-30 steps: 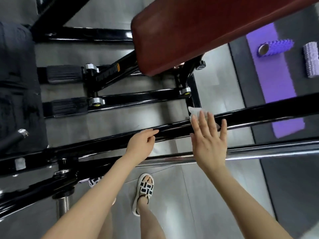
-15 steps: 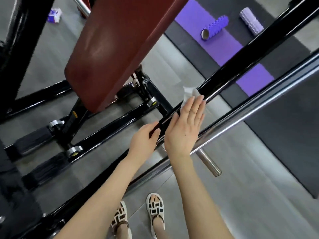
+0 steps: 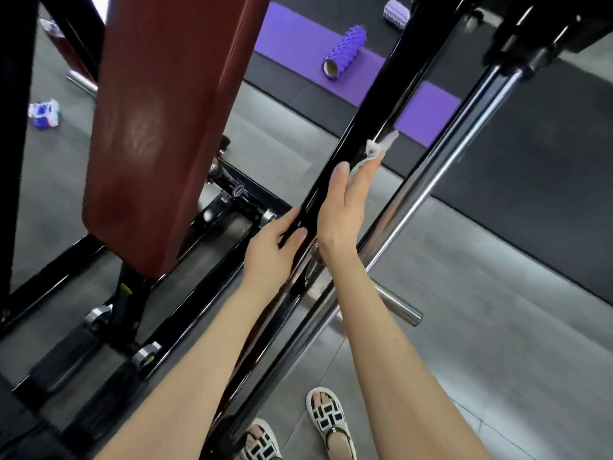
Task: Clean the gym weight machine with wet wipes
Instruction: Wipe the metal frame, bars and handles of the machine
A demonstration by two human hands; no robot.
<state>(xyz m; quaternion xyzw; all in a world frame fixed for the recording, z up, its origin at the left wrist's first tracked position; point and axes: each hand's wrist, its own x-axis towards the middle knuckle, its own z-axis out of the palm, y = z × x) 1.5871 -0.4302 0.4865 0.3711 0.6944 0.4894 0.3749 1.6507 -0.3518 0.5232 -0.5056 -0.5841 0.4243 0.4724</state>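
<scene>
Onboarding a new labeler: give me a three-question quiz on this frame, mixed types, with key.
1. True or false: the right hand presses a white wipe against the black bar.
2. What is the left hand doing? A) gripping the black bar B) holding the chrome bar C) hanging free
3. What lies on the purple mat?

Key: 1 true; 2 A; 3 a purple foam roller.

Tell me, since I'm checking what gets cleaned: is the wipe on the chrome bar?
No. The right hand presses the wet wipe against the black frame bar; the chrome bar lies apart, beside it.
</scene>
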